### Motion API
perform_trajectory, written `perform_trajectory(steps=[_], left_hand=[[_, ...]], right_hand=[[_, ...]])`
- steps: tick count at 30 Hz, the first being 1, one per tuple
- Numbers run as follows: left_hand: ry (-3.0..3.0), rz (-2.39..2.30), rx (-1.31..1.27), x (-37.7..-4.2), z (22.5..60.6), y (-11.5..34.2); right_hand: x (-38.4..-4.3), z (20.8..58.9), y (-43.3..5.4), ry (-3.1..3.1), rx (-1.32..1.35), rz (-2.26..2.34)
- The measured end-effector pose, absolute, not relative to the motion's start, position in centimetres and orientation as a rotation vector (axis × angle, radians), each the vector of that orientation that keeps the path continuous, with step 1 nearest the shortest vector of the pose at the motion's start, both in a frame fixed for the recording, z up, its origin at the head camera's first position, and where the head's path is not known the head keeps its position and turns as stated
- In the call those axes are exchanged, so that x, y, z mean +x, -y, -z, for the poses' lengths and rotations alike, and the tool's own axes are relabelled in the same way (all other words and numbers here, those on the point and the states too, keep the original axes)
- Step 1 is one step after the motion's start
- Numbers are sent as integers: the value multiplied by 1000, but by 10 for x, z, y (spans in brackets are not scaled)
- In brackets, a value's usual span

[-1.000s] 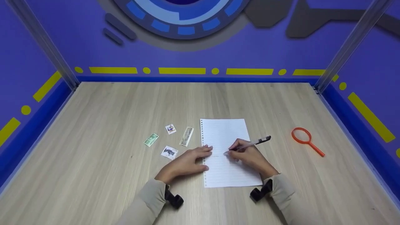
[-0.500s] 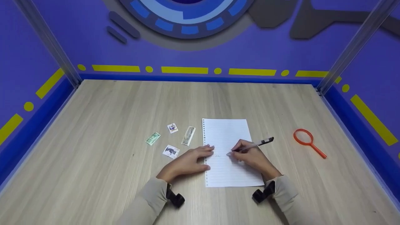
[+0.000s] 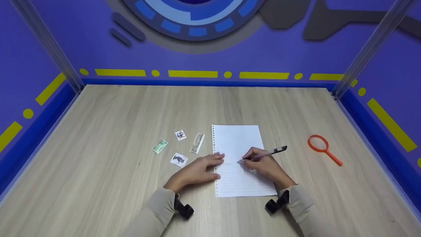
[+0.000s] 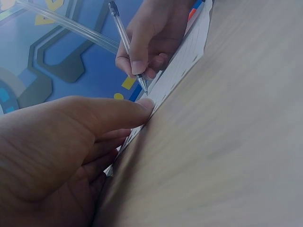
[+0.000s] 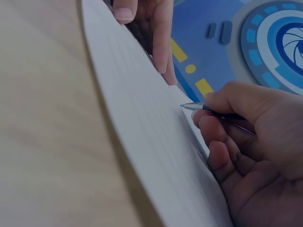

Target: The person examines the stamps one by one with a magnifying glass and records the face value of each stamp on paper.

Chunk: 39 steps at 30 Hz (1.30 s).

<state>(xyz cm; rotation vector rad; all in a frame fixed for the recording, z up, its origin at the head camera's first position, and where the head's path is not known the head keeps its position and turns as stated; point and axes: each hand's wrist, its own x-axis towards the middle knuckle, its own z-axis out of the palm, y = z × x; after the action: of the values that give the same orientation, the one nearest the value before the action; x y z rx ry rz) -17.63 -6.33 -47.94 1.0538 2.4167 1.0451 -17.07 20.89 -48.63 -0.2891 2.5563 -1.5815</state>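
Note:
A lined sheet of paper [image 3: 235,138] with punched holes down its left edge lies on the table. My right hand [image 3: 263,164] pinches a clear pen [image 3: 271,152] with a black end, its tip right at the paper. Faint handwriting [image 3: 227,164] runs just left of the tip. In the right wrist view the pen's metal tip [image 5: 189,106] pokes out past thumb and forefinger. My left hand [image 3: 199,169] rests with its fingers relaxed on the paper's left edge; in the left wrist view its thumb [image 4: 118,113] lies along that edge.
Left of the paper lie several stamps: a green one [image 3: 160,146], a small colourful one [image 3: 180,135], a long grey one [image 3: 197,143] and one with a dark figure [image 3: 179,160]. An orange magnifying glass [image 3: 325,150] lies to the right. Blue walls [image 3: 197,59] enclose the table.
The pen tip and right hand have shifted slightly right along the line, and the writing has grown a little longer. The left hand stays in place; the head view sways slightly.

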Motion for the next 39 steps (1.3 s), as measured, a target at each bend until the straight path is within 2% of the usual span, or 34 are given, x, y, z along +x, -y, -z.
perform_trajectory(steps=[6,17,22,32,39], left_hand=[[-2412,-1046,1065,-179,478,63],[-2423,-1037,1072,-181,474,62],[-2429,-1030,1067,-182,473,61],[-2423,-1045,1072,-178,480,63],[-2426,-1044,1079,-178,480,63]], right_hand=[[-171,484,-208,-2535,-352,1614],[-173,483,-209,-2570,-305,1550],[-169,471,-205,-2579,-262,1572],[-170,488,-206,-2550,-224,1603],[-163,468,-199,-2579,-249,1564]])
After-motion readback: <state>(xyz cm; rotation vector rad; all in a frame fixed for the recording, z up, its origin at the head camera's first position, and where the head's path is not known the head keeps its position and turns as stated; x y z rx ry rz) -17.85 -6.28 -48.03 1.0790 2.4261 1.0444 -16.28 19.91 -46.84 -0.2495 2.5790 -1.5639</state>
